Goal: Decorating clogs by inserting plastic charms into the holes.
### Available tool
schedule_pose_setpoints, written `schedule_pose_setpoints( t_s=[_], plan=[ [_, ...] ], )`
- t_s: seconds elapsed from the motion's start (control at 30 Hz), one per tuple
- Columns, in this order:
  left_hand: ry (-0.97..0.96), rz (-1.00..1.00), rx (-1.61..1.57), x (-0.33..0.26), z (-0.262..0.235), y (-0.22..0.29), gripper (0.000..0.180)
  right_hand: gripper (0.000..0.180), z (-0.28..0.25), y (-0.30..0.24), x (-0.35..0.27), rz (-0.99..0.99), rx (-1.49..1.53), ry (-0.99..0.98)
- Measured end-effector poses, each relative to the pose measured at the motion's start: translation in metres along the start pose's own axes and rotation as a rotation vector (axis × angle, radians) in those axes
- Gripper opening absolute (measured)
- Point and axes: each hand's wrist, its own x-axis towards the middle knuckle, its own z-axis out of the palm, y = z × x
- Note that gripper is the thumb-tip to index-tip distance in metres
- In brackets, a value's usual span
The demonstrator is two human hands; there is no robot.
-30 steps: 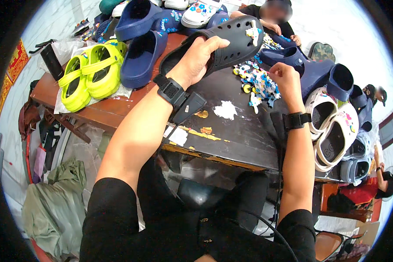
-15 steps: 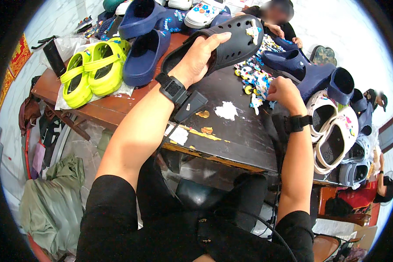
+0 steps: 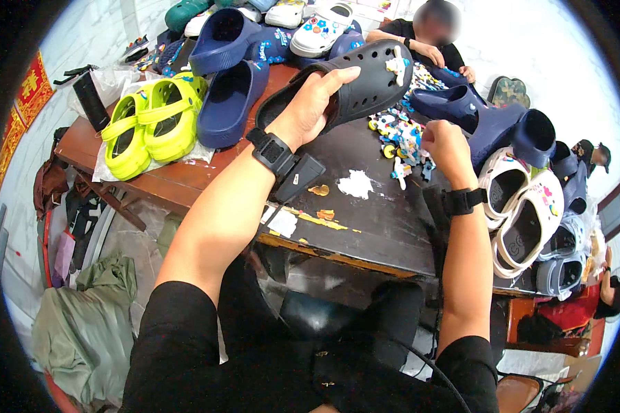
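Observation:
My left hand (image 3: 302,113) is wrapped round the heel opening of a black clog (image 3: 365,79), thumb along its upper, holding it above the table. A small white figure charm (image 3: 396,67) sits near the clog's toe, among its holes. Over the right edge of a heap of small colourful shoe charms (image 3: 401,134), my right hand (image 3: 448,151) is closed with its fingers curled in. Whatever its fingertips pinch, if anything, is hidden. White clogs with charms (image 3: 530,227) stand just right of that wrist.
Lime-green clogs (image 3: 165,127) and navy clogs (image 3: 229,107) stand at the left on the brown table (image 3: 386,234). More navy clogs (image 3: 499,131) lie at the right. Across the table a person's hands (image 3: 430,54) work at a navy shoe. A black cylinder (image 3: 91,101) stands far left.
The whole view has shifted slightly, with the table lower in the picture. My left hand keeps its hold on the black clog; my right hand stays closed by the charms.

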Motion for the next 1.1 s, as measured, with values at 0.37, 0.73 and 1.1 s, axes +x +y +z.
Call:
schedule_pose_setpoints(
  t_s=[0.37,0.73,1.1],
  plan=[
    [0.004,-0.043,0.015,0.0,-0.003,-0.002,0.041,0.01,-0.011,-0.035,0.009,0.12,1.384,0.235],
    [-0.115,0.063,0.446,-0.001,-0.002,-0.011,0.05,0.01,-0.008,-0.035,0.009,0.045,1.449,0.314],
    [-0.213,-0.005,0.623,-0.005,0.004,-0.013,0.054,0.015,-0.013,-0.04,0.007,-0.092,0.874,0.496]
  ],
)
